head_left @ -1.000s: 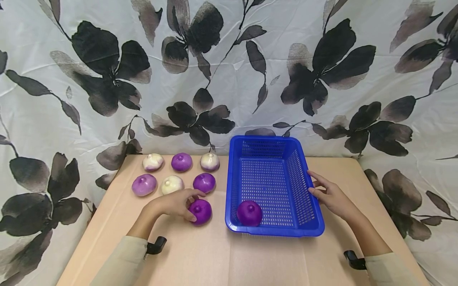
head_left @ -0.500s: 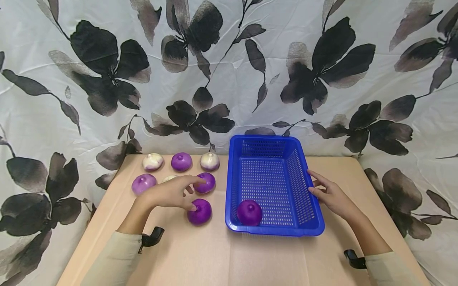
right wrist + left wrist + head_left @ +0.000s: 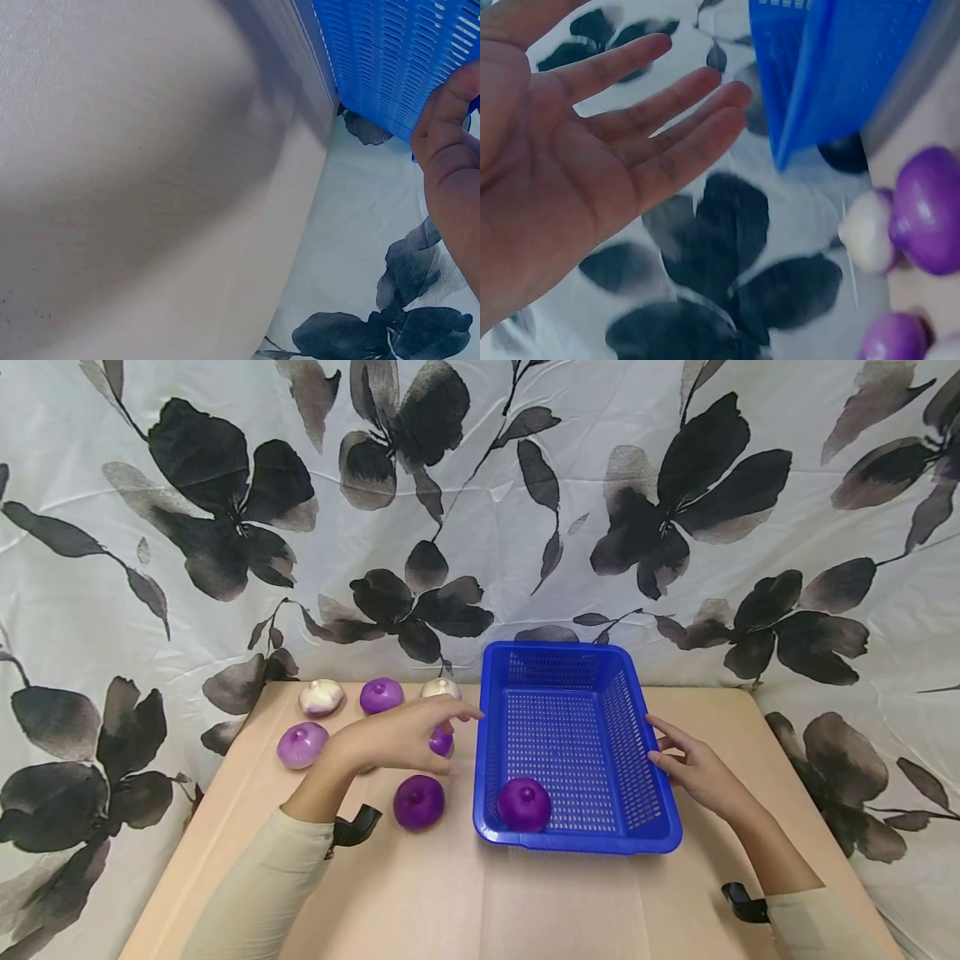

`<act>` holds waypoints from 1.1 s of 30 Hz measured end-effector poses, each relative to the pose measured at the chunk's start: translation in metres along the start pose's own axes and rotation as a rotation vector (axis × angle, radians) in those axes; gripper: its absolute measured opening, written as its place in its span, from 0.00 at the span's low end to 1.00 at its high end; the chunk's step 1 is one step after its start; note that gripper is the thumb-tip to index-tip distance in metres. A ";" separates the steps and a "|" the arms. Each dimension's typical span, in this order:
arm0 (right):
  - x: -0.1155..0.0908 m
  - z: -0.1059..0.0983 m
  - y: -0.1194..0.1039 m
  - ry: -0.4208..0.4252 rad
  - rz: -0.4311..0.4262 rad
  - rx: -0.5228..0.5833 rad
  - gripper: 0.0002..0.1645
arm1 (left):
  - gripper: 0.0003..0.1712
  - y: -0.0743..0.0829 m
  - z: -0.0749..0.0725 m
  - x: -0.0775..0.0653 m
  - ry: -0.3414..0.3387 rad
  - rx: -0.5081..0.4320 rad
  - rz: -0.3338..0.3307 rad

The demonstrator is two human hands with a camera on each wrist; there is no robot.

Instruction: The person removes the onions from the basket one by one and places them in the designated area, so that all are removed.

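Note:
My left hand (image 3: 401, 732) hovers over the onions with its fingers spread and nothing in its grasp; its palm (image 3: 562, 150) shows in the left wrist view. Partly hidden behind it is a purple onion (image 3: 442, 743), and its fingertips come near the basket's left rim. A darker purple onion (image 3: 419, 802) sits on the table in front of that hand. My right hand (image 3: 697, 772) holds the right rim of the blue plastic basket (image 3: 577, 843); in the right wrist view its fingers (image 3: 450, 112) bend at the rim. One purple onion (image 3: 524, 805) lies inside the basket's near left corner.
Left of the basket are a pale purple onion (image 3: 302, 745), a white onion (image 3: 322, 697), another purple onion (image 3: 381, 696) and a whitish one (image 3: 441, 687) at the table's back edge. A floral cloth (image 3: 525, 527) hangs behind the table (image 3: 555, 910).
My left hand has left the front purple onion and moved up and right toward the basket's left rim, carrying nothing. The right hand and basket have stayed in place.

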State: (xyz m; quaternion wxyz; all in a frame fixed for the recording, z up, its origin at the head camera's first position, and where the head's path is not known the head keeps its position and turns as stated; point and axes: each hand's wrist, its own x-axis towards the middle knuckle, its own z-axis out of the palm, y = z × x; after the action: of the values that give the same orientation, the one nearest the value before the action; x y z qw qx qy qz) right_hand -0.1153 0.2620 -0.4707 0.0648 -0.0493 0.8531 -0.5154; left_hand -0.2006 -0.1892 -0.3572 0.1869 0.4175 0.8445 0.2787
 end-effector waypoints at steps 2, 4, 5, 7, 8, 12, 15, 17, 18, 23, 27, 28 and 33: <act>0.000 0.000 0.000 0.001 0.002 -0.001 0.40 | 0.42 0.008 0.000 0.013 -0.032 0.039 0.016; 0.000 0.000 0.000 0.000 0.003 0.005 0.40 | 0.43 0.014 0.001 0.025 -0.064 0.077 0.040; 0.000 0.000 0.000 -0.002 0.003 0.007 0.40 | 0.43 0.016 0.003 0.032 -0.082 0.084 0.051; 0.001 0.000 0.000 -0.004 0.003 0.012 0.39 | 0.44 0.018 0.006 0.044 -0.117 0.064 0.067; 0.001 -0.001 0.000 -0.006 0.003 0.016 0.39 | 0.43 0.017 0.009 0.050 -0.132 0.055 0.080; 0.001 -0.001 0.001 -0.007 0.003 0.018 0.39 | 0.43 0.016 0.020 0.071 -0.193 0.016 0.103; 0.002 -0.002 0.001 -0.006 0.003 0.013 0.40 | 0.43 0.015 0.028 0.084 -0.242 0.001 0.091; 0.002 -0.003 0.001 -0.005 0.002 0.014 0.40 | 0.43 0.015 0.034 0.091 -0.279 -0.012 0.076; 0.001 -0.003 0.001 -0.006 0.003 0.015 0.40 | 0.43 0.016 0.037 0.095 -0.299 -0.013 0.071; 0.001 -0.004 0.001 -0.007 0.005 0.016 0.40 | 0.41 0.016 0.051 0.111 -0.389 0.032 0.063; 0.000 -0.004 0.001 -0.002 0.006 0.013 0.39 | 0.39 0.017 0.058 0.122 -0.435 0.050 0.056; 0.001 -0.004 0.002 -0.003 0.006 0.015 0.39 | 0.39 0.016 0.060 0.124 -0.445 0.053 0.051; 0.001 -0.003 0.002 -0.006 0.005 0.026 0.39 | 0.39 0.012 0.068 0.133 -0.516 0.056 0.031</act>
State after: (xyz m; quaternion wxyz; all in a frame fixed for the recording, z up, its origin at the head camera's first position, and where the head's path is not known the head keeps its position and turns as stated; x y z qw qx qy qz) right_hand -0.1167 0.2659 -0.4713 0.0694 -0.0478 0.8463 -0.5261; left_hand -0.2334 -0.0537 -0.4137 0.3802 0.4926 0.7698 0.1424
